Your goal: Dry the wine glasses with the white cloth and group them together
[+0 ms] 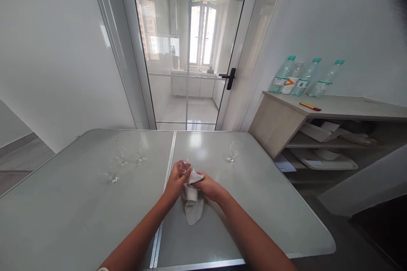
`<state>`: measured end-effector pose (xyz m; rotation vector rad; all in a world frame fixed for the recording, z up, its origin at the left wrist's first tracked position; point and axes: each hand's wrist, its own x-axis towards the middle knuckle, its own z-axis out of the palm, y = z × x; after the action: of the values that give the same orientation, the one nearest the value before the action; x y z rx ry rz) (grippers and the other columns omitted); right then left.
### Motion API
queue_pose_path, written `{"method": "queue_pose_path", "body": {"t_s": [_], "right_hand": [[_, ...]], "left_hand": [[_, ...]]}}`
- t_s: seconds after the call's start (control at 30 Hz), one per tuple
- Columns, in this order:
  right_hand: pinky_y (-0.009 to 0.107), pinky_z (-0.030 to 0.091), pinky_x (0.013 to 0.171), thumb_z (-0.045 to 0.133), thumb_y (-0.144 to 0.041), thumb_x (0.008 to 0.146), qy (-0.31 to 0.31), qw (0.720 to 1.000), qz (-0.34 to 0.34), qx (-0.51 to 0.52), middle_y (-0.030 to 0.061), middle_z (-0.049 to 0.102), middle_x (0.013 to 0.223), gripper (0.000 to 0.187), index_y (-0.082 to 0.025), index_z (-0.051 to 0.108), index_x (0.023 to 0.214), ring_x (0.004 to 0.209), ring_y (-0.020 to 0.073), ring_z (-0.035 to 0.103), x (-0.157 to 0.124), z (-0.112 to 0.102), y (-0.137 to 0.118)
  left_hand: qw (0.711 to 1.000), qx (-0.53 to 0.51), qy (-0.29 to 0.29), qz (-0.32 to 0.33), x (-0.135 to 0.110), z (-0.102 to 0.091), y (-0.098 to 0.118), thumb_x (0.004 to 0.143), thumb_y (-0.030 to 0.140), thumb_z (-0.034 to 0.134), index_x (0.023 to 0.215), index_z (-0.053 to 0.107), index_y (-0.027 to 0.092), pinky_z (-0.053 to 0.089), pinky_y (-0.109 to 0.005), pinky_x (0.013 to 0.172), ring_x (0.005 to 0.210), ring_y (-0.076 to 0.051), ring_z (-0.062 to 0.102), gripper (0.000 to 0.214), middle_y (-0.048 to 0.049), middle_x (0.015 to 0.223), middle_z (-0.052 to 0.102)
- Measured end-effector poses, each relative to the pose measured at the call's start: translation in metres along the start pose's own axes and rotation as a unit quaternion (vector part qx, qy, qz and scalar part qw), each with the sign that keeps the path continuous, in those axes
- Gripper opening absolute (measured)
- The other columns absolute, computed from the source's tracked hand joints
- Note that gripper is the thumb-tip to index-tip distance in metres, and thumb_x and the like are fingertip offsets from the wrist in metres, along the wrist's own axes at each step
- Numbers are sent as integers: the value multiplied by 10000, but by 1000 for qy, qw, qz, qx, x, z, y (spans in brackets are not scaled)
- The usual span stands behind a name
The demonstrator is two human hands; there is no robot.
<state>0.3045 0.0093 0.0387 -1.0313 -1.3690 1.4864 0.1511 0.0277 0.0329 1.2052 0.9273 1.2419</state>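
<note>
So the left hand [176, 178] was wrapped round a clear glass [183, 167], held over the bench [270, 220] close to the metal strip [157, 243] down its middle, while the right hand [209, 186] was gripping a white cloth [193, 210] — bunched up against that glass, with a loose end drooping below. Three more glasses [141, 160] sat on the left part of the bench (pretty hard to make out, being see-through), and one lone stemmed glass [231, 160] stood off to the right — well apart from the others.

On the grey table [254, 203], three stemmed glasses [123, 163] are grouped at left; another glass [234, 153] is set at right.
</note>
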Motion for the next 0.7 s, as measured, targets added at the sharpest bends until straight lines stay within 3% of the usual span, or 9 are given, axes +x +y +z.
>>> {"method": "queue_pose_path", "body": {"t_s": [0.1,0.17,0.3,0.37,0.43,0.5,0.57,0.63,0.7], "right_hand": [[289,406,693,658,-193,754,82,971,-33,-223,46,697,798,104,-178,636,854,720,189,583,3,11,5],[294,387,709,651,-163,745,149,945,-38,-287,55,692,817,131,-188,608,866,738,192,566,4,19,9],[274,396,687,703,-261,715,31,998,33,-39,15,650,771,156,-195,585,794,706,164,542,4,21,12],[279,418,679,729,-327,675,-32,992,80,94,3,630,751,240,-191,595,821,682,157,545,3,16,10],[285,429,684,729,-354,664,-57,987,81,125,4,624,754,283,-188,599,854,690,161,554,2,9,5],[280,411,687,694,-329,704,-58,996,47,57,11,626,767,221,-188,590,838,712,163,551,1,5,0],[279,381,700,651,-245,732,-14,994,10,-109,26,641,797,131,-188,577,823,745,173,549,0,5,-6],[293,363,737,623,-155,727,66,956,-5,-286,52,664,855,148,-187,580,865,806,198,561,0,8,-9],[302,355,767,619,-125,731,127,931,-5,-343,69,673,894,195,-187,588,913,860,219,569,0,13,-10]], "left_hand": [[994,73,69,31,1,2,-8,788,560,767,1240,501,183,514,-449,976,1090,-276,687,645,-154,1214,675],[995,57,75,34,2,1,-8,792,548,767,1234,512,184,521,-433,962,1088,-267,686,627,-146,1209,681],[994,-94,44,-32,2,-6,7,811,545,760,1147,606,164,540,-395,900,984,-244,707,531,-122,1124,721],[980,-184,-4,-69,2,-10,16,817,525,767,1131,650,144,543,-405,895,973,-259,715,507,-141,1134,729],[965,-244,-55,-75,3,-13,21,819,506,775,1162,670,138,535,-427,937,1033,-288,711,514,-163,1195,718],[968,-237,-63,-55,5,-12,18,817,497,783,1192,662,158,524,-442,973,1086,-301,699,520,-158,1229,709],[986,-167,-18,-20,6,-9,9,803,488,803,1195,638,190,513,-446,998,1111,-293,693,519,-134,1218,713],[995,-92,41,21,7,-5,0,791,471,821,1198,612,214,487,-448,1048,1151,-277,679,525,-113,1222,710],[994,-86,56,40,8,-5,-5,814,473,802,1244,594,223,462,-459,1090,1213,-275,651,539,-118,1286,684]]}}
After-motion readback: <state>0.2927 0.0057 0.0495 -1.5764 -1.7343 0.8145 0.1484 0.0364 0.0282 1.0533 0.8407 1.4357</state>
